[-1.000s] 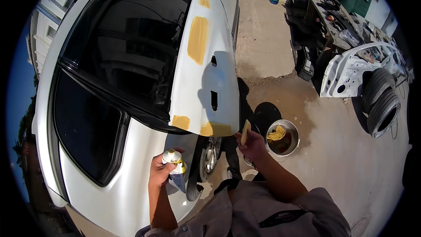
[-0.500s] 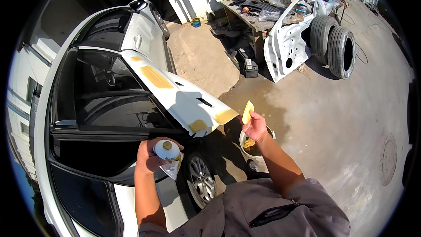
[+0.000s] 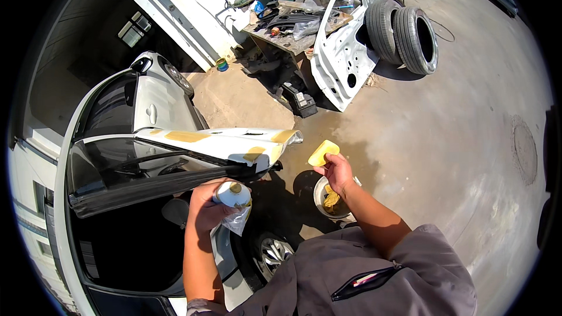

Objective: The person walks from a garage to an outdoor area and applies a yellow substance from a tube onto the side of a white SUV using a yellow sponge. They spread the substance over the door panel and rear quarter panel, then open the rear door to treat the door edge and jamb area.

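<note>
Left hand (image 3: 202, 206) was wrapped round a white-topped container (image 3: 235, 195) sitting at its 2 o'clock, and further right a yellow pad (image 3: 321, 153) poked out toward 11 o'clock, pinched pretty snugly between the right hand's (image 3: 338, 173) thumb and fingers.

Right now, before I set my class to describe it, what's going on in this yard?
A person's left hand grips a white-topped container, and the right hand holds a flat yellow piece, apart from the door. The white car's door stands open, with yellowish patches on its outer side. Below the right hand, a bucket on the ground holds a yellow cloth.
</note>
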Available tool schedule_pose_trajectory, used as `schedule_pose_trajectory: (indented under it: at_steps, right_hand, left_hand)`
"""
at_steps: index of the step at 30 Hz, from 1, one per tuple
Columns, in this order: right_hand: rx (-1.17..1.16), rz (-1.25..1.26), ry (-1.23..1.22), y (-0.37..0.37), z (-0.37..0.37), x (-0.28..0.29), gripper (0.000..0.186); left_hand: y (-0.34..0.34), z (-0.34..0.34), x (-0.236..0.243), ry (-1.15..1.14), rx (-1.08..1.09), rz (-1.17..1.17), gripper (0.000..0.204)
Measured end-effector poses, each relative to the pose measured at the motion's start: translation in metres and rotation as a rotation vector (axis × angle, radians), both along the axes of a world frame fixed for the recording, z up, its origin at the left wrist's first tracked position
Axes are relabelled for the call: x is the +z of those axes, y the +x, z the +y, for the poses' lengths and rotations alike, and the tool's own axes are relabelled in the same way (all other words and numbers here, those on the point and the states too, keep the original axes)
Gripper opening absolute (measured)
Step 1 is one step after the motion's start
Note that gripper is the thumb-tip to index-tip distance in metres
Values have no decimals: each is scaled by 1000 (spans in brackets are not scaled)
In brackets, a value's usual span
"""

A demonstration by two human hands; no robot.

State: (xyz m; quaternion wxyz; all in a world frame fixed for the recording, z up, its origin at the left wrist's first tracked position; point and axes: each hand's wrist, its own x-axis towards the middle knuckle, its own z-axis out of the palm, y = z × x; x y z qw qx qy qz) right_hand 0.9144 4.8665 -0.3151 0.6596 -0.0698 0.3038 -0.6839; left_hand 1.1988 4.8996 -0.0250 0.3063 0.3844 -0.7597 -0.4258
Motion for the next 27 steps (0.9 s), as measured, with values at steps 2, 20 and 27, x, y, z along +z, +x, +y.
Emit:
schedule_pose_trajectory:
  at_steps: [2, 20, 27]
  right_hand:
    - [-27, 144, -71, 19, 10, 15, 23]
    - [-739, 898, -490, 118, -18, 39, 35]
    - [-749, 847, -487, 123, -31, 38, 40]
  left_hand:
    - [9, -9, -10, -88, -40, -38, 66]
    - [19, -13, -4, -86, -235, -95, 31]
    - [20, -16, -4, -98, -245, -111, 29]
